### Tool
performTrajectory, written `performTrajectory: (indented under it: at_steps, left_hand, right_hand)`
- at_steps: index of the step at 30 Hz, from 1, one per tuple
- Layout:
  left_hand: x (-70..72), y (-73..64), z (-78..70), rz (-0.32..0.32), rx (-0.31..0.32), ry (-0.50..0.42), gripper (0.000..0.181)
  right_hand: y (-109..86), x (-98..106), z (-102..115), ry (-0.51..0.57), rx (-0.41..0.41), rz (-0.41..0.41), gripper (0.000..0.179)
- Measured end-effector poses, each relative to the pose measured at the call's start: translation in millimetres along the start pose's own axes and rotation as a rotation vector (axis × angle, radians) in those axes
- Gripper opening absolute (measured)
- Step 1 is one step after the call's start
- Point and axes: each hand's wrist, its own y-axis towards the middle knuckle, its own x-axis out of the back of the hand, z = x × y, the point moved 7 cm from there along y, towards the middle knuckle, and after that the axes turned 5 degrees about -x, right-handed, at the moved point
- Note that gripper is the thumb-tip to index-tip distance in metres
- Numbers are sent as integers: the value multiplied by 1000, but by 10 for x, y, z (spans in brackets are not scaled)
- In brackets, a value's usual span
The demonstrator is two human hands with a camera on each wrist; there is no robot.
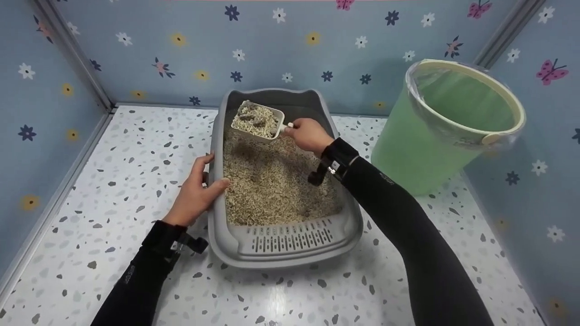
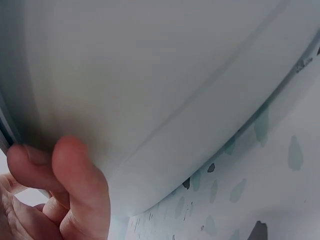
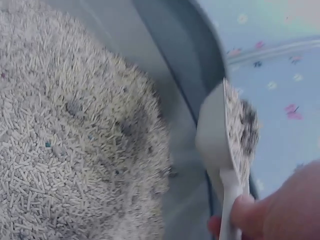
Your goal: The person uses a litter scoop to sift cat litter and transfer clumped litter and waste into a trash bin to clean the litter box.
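A grey litter box (image 1: pixel 283 261) sits on the floor, holding beige pellet litter (image 1: pixel 272 194). My right hand (image 1: pixel 310 136) grips the handle of a white litter scoop (image 1: pixel 267 139) above the back part of the box. Pellets and several dark clumps (image 1: pixel 253 118) fill the scoop; the right wrist view shows the scoop (image 3: pixel 212 132) from its side. With my left hand (image 1: pixel 195 194) I hold the box's left rim, thumb over the edge. Its fingers (image 2: pixel 80 185) are bent against the outer wall (image 2: pixel 150 75) in the left wrist view.
A green trash bin (image 1: pixel 408 149) with a clear liner (image 1: pixel 480 142) over its rim stands to the right of the box. Blue flowered walls (image 1: pixel 253 54) enclose the speckled floor (image 1: pixel 136 172) at the back and both sides.
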Motion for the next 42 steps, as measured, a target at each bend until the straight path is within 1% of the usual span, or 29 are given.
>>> performTrajectory:
  at_steps: [3, 5, 9, 13, 18, 21, 24, 27, 32, 36, 39, 42]
  left_hand:
    - [15, 3, 5, -1, -8, -4, 84]
    - [18, 1, 5, 0, -10, -7, 83]
    - [31, 5, 2, -3, -19, -11, 83]
    - [34, 9, -1, -2, -23, -11, 83]
    - [21, 6, -7, 6, -19, -16, 83]
    - [17, 3, -13, 5, -22, -16, 83]
    - [14, 3, -16, 3, -23, -16, 83]
    - [16, 0, -14, 0, -21, -15, 82]
    - [23, -6, 0, -1, -21, 1, 81]
    - [32, -11, 7, -7, -23, 28, 79]
    - [29, -9, -1, -9, -22, 26, 79]
    - [16, -5, -11, -4, -16, 15, 79]
  right_hand:
    - [-96, 77, 21, -45, -17, -44, 34]
    - [-167, 118, 29, -69, -18, -59, 33]
    - [-321, 168, 48, -80, 12, -81, 34]
    - [-477, 185, 49, -90, 46, -126, 37]
    - [-630, 167, 7, -55, 105, -173, 41]
    - [-717, 149, -35, 0, 146, -167, 39]
    - [-794, 134, -97, 65, 150, -152, 35]
    - [-841, 126, -162, 98, 135, -153, 33]
    - [-867, 131, -239, 96, 140, -191, 32]
    - [-876, 144, -268, 110, 142, -200, 31]
    - [-875, 154, -279, 121, 125, -201, 32]
    - [-871, 166, -288, 107, 107, -215, 33]
